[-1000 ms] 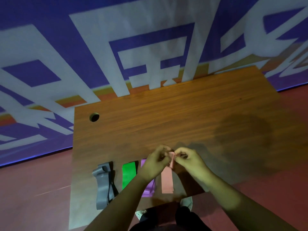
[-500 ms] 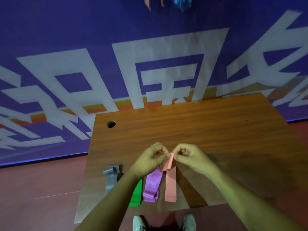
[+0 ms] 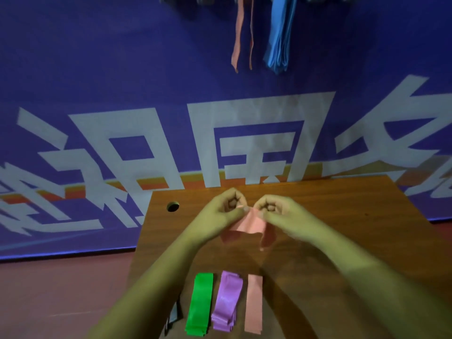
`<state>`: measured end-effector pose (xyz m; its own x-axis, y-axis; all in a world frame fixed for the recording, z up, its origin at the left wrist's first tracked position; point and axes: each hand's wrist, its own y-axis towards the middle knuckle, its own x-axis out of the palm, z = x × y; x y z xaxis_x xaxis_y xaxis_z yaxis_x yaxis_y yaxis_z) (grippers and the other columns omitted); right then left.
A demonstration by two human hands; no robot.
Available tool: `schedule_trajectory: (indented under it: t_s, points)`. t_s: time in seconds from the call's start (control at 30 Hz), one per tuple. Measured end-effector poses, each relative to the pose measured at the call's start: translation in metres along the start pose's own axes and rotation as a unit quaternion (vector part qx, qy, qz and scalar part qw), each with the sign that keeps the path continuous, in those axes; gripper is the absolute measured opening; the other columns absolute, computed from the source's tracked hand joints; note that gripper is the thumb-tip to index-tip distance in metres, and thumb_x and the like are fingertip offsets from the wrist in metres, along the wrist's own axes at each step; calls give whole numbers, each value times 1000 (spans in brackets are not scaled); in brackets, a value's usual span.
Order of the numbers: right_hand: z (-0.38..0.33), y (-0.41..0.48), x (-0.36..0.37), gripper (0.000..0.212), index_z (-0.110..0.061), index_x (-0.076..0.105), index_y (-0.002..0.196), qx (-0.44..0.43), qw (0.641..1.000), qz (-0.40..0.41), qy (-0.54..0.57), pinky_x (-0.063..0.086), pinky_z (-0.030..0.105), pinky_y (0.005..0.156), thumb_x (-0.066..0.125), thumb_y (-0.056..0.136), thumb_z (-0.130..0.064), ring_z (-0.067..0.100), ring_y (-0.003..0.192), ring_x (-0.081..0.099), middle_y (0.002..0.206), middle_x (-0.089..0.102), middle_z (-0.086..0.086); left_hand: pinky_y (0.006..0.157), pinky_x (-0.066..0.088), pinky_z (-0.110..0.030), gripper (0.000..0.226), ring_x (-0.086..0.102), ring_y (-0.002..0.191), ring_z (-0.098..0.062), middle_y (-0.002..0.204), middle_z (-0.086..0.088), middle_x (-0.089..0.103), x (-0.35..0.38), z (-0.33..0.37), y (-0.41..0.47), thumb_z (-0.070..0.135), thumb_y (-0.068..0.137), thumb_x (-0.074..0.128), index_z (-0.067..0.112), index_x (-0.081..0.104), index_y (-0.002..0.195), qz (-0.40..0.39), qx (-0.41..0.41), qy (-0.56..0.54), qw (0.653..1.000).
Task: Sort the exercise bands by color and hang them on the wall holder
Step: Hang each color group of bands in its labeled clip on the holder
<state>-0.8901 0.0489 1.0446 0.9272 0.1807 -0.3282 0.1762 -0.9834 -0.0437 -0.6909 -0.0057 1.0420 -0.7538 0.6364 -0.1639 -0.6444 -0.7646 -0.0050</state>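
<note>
My left hand [image 3: 226,210] and my right hand [image 3: 278,214] together pinch the top of a pink exercise band [image 3: 249,225], which hangs folded above the wooden table [image 3: 342,216]. On the table near me lie a green band [image 3: 199,304], a purple band [image 3: 227,300] and another pink band [image 3: 253,304] side by side. A grey band [image 3: 174,316] is mostly hidden behind my left forearm. On the wall above hang a pink band [image 3: 238,33] and a bunch of blue bands [image 3: 280,33]; their holder is cut off by the top edge.
The table stands against a purple wall banner [image 3: 97,81] with large white characters. A round cable hole [image 3: 172,206] sits at the table's far left corner. Red floor [image 3: 61,289] lies to the left of the table.
Both hands lifted the pink band up and away from the pile, so it no longer touches the bands on the table. The camera tilted up, bringing the bands hung on the wall into view.
</note>
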Motion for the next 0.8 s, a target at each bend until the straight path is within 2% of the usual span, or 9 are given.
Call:
schedule_trajectory:
  t_s: [0.13,0.2,0.27,0.33,0.4,0.53,0.63,0.73,0.8]
  points:
    - [-44,11,-21,31,-40,51,116,-26,999,7,-38,51,31,69,63,92,-24,9,81,61,90,60,-9,58,39,-27,4,52,68,-13,76,7,56,-13,38,18,19,95,59,19,55,97,37,30,24,999]
    - [-68,12,-32,52,-49,41,120,-37,993,3,-114,56,31,80,75,82,-35,10,101,57,111,53,-7,56,37,-29,4,48,64,-14,71,6,54,-19,58,26,20,96,58,20,54,96,48,48,41,997]
    - [-85,16,-38,60,-53,36,118,-56,973,-6,-224,55,31,87,78,76,-41,8,114,48,125,43,-12,58,39,-30,5,51,65,-15,73,0,57,-26,74,32,23,97,57,20,53,97,55,55,58,995]
    - [-95,22,-43,56,-52,36,118,-100,950,-9,-296,53,34,89,75,79,-40,8,116,46,126,38,-17,61,41,-33,7,54,69,-16,84,-13,62,-33,88,37,27,96,58,21,55,98,59,63,79,993]
    - [-101,31,-48,46,-48,40,115,-127,936,4,-327,53,35,88,70,82,-36,7,109,49,120,38,-19,63,42,-33,5,54,70,-16,91,-16,63,-41,100,41,27,96,58,23,57,99,52,77,110,990]
    - [-118,44,-60,22,-41,57,103,-174,944,45,-278,52,27,75,65,86,-29,3,91,54,102,46,-17,58,42,-28,3,49,63,-12,87,-15,61,-54,118,47,23,98,56,24,58,96,46,100,135,985]
    - [-134,56,-65,10,-30,65,96,-193,945,85,-250,46,20,76,64,89,-23,4,90,56,96,51,-14,70,50,-39,4,58,72,-14,87,-9,61,-64,131,54,24,96,57,23,61,96,38,120,155,980]
    - [-153,70,-73,7,-27,68,91,-199,945,122,-230,49,24,78,64,89,-22,5,89,57,93,55,-11,75,51,-48,21,56,75,-17,85,-11,58,-71,152,62,41,89,62,20,63,97,27,151,161,975]
    - [-167,80,-79,8,-25,69,88,-210,942,141,-218,46,17,73,64,89,-20,4,87,57,91,56,-10,71,49,-41,33,54,73,-16,83,-8,58,-77,169,69,52,83,66,22,62,96,34,168,166,971]
